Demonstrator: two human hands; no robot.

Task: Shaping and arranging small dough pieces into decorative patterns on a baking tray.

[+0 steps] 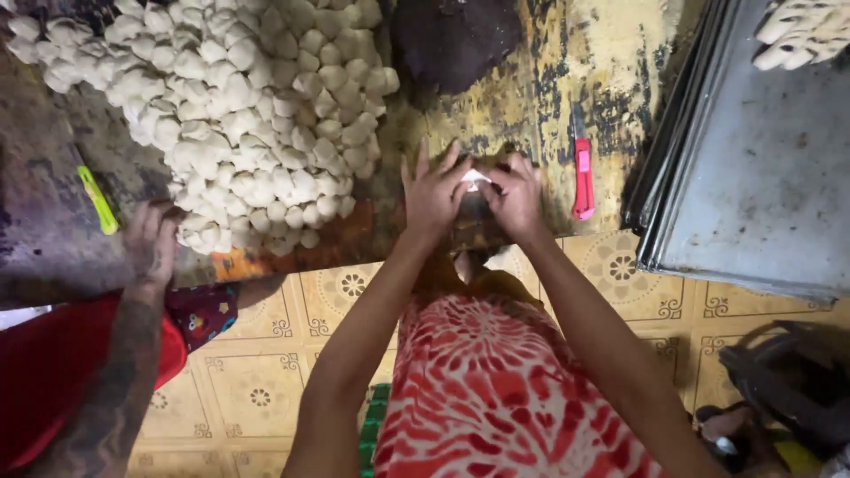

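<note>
Patterned yellow floor tiles lie nearest, under the person's lap, which is covered in red-and-white tie-dye cloth. At lower right sit dark sandals; at lower left a co-worker in red cloth rests a tattooed hand on the board's near edge.

Beyond the lap both forearms reach onto a worn, flour-dusted wooden work board. Left hand and right hand meet there, fingers curled in narrowly, pinching between them a small white piece of dough (mostly hidden by the fingertips), held just above the board near its front edge.

Just right of the right hand lies a pink-handled cutter knife. Left of the hands spreads a big heap of small white dough balls, with a green-yellow plastic cutter at its near left. Right of the board are stacked grey metal baking trays, with more white shaped dough pieces at the far corner. A dark brown lump sits at the board's far edge.
</note>
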